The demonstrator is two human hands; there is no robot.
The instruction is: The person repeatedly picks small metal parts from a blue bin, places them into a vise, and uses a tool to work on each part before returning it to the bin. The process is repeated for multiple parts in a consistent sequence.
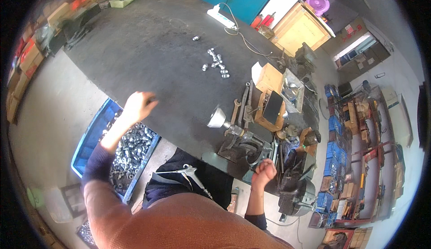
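My left hand (138,105) hovers at the near left edge of a large dark workbench (148,51), fingers curled loosely; whether it holds a small part I cannot tell. It is just above a blue crate (90,136) full of shiny metal fittings (130,148) on the floor. My right hand (265,171) is a closed fist at the bench's near right corner, beside a dark bench vise (294,190) and a clamped fixture with a silver cone-shaped piece (217,118). A small group of silver fittings (216,63) lies farther out on the bench.
An air blow gun (188,171) rests on my lap. Wrenches (242,107), cardboard boxes (269,78) and a tray of metal parts (292,89) crowd the bench's right side. A white power strip (221,16) lies at the far edge. Blue bins and shelving (354,159) stand right.
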